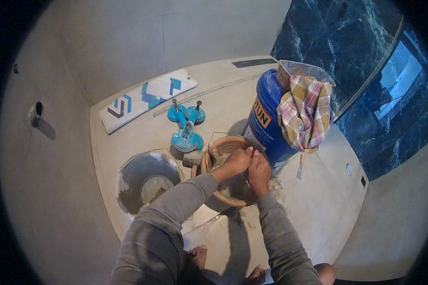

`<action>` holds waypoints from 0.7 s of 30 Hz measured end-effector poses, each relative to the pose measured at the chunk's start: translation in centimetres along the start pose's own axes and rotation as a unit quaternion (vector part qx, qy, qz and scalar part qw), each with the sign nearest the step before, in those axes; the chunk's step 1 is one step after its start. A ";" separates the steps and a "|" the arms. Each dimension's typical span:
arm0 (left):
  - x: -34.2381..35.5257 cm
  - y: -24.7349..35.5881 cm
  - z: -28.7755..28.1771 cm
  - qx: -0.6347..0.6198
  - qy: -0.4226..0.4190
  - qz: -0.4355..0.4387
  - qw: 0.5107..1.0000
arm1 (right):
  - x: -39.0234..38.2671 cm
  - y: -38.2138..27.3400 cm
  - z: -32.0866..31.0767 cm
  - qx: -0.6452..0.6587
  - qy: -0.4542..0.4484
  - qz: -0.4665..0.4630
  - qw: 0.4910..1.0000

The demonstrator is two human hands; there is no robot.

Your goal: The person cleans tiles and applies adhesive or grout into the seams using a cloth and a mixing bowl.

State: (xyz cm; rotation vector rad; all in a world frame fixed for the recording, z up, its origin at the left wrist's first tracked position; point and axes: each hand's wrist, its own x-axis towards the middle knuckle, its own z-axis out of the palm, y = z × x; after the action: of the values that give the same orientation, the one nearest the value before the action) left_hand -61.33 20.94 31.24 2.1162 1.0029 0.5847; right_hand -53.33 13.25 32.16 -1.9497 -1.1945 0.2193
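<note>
A round brown pan (213, 157) with grey mortar in it sits on the concrete floor in front of me. Both my hands are inside it. My left hand (236, 161) reaches across the pan with its fingers curled into the wet mix. Pressed against it from the right is my right hand (258, 172), fingers pointing up into the same mass. Whether either hand holds a tool under the mortar is hidden. Grey sleeves cover both forearms.
A grey bucket (146, 180) with slurry stands left of the pan. A blue paint pail (267, 123) with a checked cloth (305, 111) draped over it stands behind right. Blue suction-cup lifters (186, 124) and a patterned box (147, 99) lie farther back. Dark blue marble wall at right.
</note>
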 end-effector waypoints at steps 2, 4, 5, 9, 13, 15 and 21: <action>-0.7 0.1 0.1 -0.043 0.009 -0.043 0.998 | 0.0 0.7 0.8 0.057 0.011 0.007 0.998; -1.2 0.3 -0.3 -0.050 0.003 -0.083 0.995 | 0.2 1.4 1.7 0.127 0.018 0.018 0.992; -1.3 0.4 -0.6 -0.043 0.000 -0.091 0.995 | 0.3 1.8 2.1 0.151 0.010 0.031 0.988; -1.4 0.8 -1.0 -0.010 0.010 -0.068 0.998 | 0.4 3.4 3.7 0.304 -0.035 0.124 0.944; -1.7 0.1 -0.6 0.049 -0.015 -0.040 0.998 | -0.2 4.5 4.9 0.363 -0.034 0.169 0.916; -1.7 -0.7 -0.7 0.074 -0.049 -0.016 0.996 | -0.3 4.9 4.6 0.223 -0.057 0.109 0.967; 1.5 -3.3 -3.3 -0.099 -0.077 -0.017 0.992 | 1.0 4.7 -0.9 0.306 -0.189 0.186 0.914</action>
State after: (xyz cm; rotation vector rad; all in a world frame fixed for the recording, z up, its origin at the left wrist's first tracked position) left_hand -64.17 25.01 31.01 1.9339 0.8561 0.4746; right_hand -49.17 12.56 29.66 -1.5779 -0.8216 1.0799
